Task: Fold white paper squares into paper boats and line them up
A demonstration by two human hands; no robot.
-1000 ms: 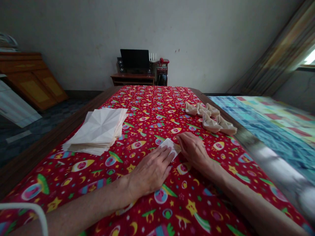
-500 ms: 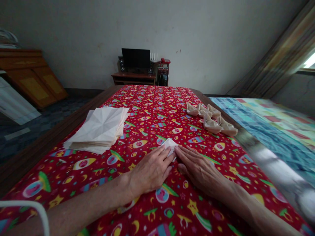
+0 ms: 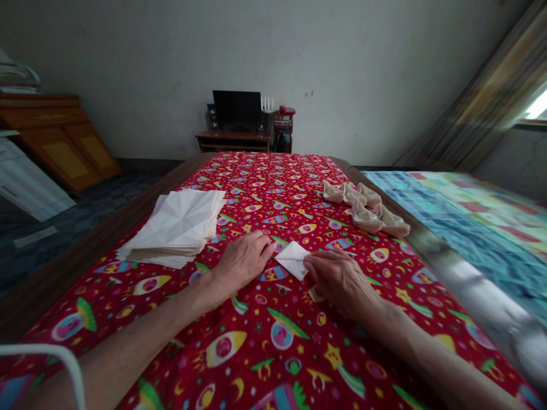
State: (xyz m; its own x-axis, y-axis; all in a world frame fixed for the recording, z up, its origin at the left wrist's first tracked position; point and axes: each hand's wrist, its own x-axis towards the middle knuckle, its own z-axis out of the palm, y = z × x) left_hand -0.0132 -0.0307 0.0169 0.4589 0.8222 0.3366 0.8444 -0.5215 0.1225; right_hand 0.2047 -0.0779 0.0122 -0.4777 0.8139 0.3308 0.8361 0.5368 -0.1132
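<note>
White paper: folded into a small kite-like shape and laid flat on the cloth between the hands, closer to the right one. Its long axis is seen running from a tip at the left down toward the lower right.
Right hand: the nearer hand. Its fingers are extended and laid against the paper's right edge, touching it; whether the paper is pinched cannot be told.
Left hand: its fingers are loosely curled around nothing and are held just beside the paper's left tip, without contact.
Cloth: red, printed with rockets and stars, spread over the desk.
Paper stack: creased white sheets, placed to the left of the left hand.
Folded pieces: cream, grouped beyond the right hand near the desk's edge.
Blue quilt: seen past the desk's right edge.
</note>
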